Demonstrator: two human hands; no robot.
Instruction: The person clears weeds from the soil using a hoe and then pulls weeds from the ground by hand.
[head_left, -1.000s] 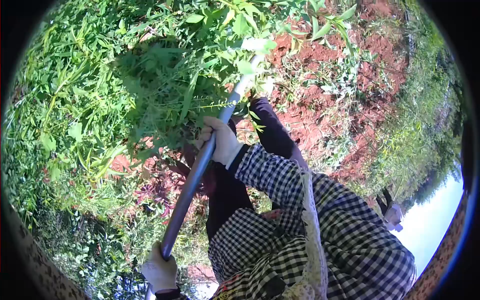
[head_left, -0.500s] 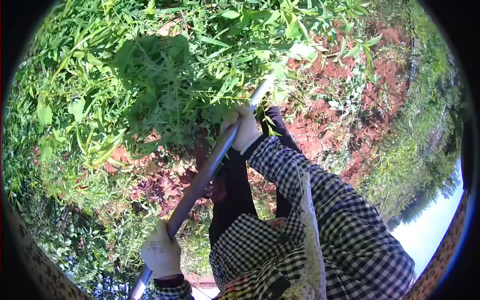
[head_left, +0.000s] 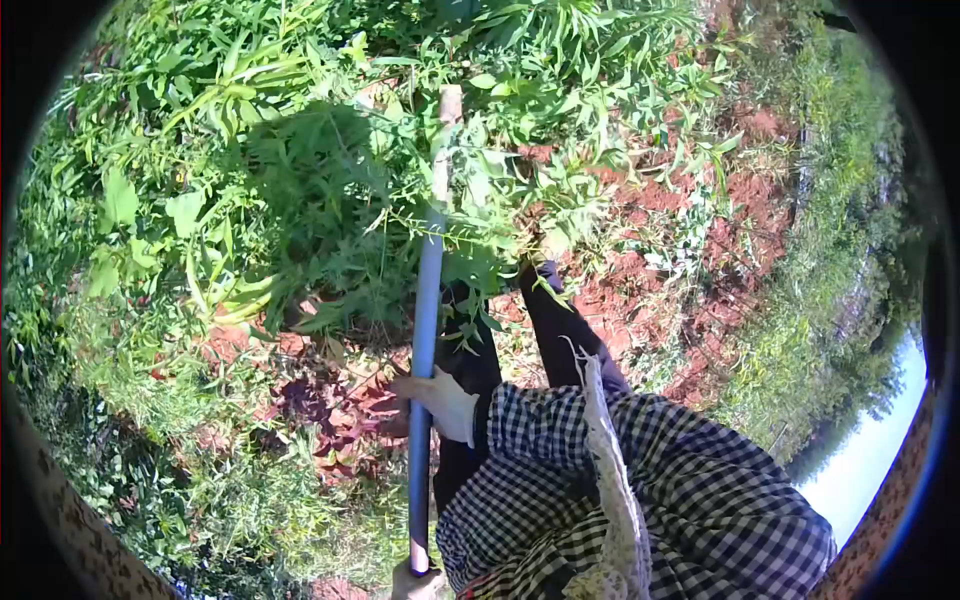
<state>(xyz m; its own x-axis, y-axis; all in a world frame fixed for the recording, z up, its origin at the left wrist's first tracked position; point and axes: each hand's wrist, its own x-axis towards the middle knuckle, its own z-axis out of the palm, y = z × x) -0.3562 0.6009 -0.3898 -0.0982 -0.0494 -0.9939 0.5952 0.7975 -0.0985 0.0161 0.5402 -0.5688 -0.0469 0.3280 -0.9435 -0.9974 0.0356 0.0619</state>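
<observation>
While the left hand (head_left: 417, 582), partly out of view, closes around the near part of a grey pole (head_left: 427, 300), the right hand (head_left: 445, 402) curls around it farther along, the pole's far end among green weeds (head_left: 330, 190).

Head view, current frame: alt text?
A person's right hand and left hand hold a long, blue-grey pole, its far end against leafy green plants. Below: a black-and-white checked sleeve, dark trouser legs; reddish soil alongside.

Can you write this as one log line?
Right hand: around pole | Left hand: on pole, bottom edge | Green plants: around far end
</observation>
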